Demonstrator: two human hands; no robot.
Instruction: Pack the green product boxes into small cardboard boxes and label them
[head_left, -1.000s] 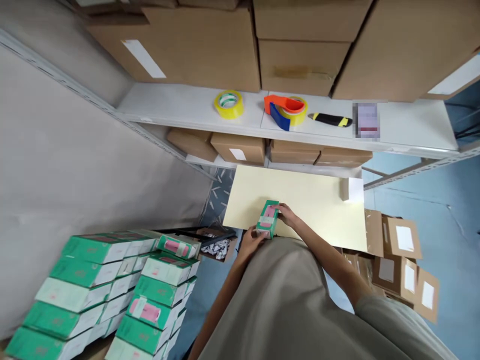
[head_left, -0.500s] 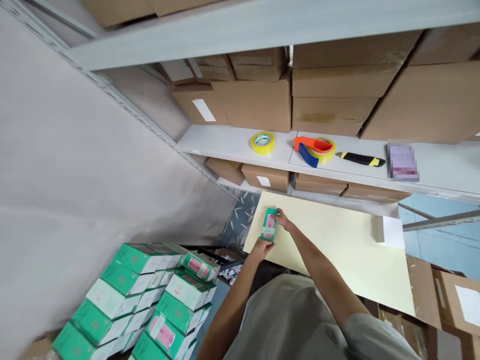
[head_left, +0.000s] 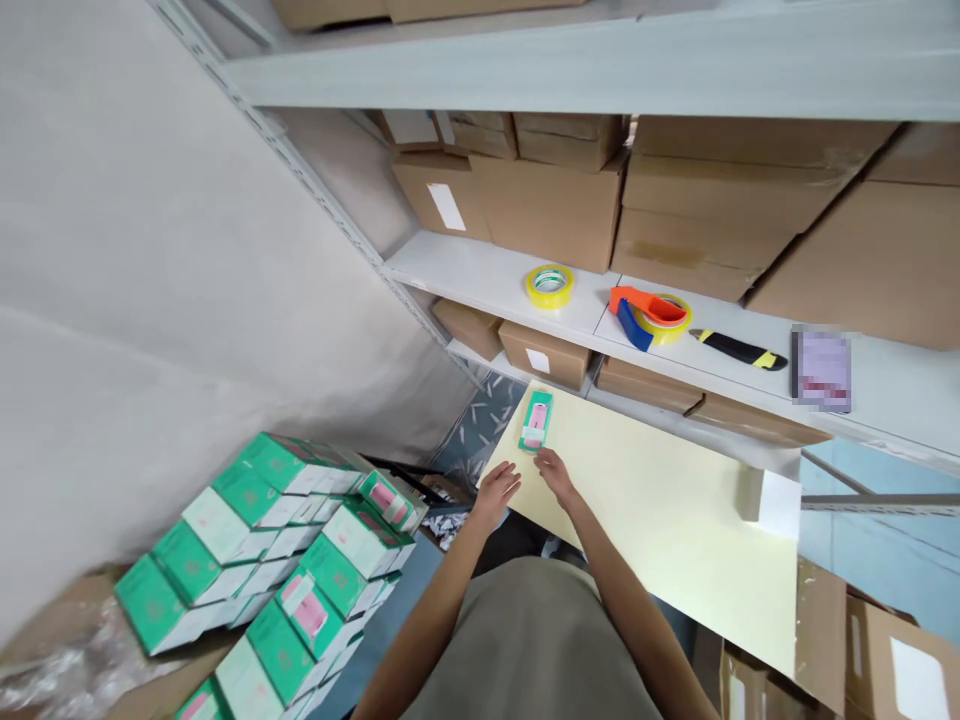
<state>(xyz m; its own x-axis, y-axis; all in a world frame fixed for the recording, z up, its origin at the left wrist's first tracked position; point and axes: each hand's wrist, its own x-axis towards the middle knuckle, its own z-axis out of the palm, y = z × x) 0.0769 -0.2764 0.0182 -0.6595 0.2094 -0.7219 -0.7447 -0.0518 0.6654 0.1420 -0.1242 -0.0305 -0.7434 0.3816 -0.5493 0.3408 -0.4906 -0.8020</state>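
1. My box (head_left: 535, 424) is green with a pink panel and whitish band.
2. My counter (head_left: 660, 500) is plain pale yellow.
3. I see a yellow tape roll (head_left: 534, 288) with a white-and-green core.
4. My tape dispenser (head_left: 636, 302) is orange and blue.
5. My knife (head_left: 736, 347) is black with yellow patches.
6. I see stacked boxes (head_left: 247, 492) in green, white and pink.

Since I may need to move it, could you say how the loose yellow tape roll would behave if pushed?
Lying flat on the smooth-looking shelf, the yellow tape roll would probably slide, not roll. Its neat, thick winding suggests it's stiff. Stood on edge, it could roll away.
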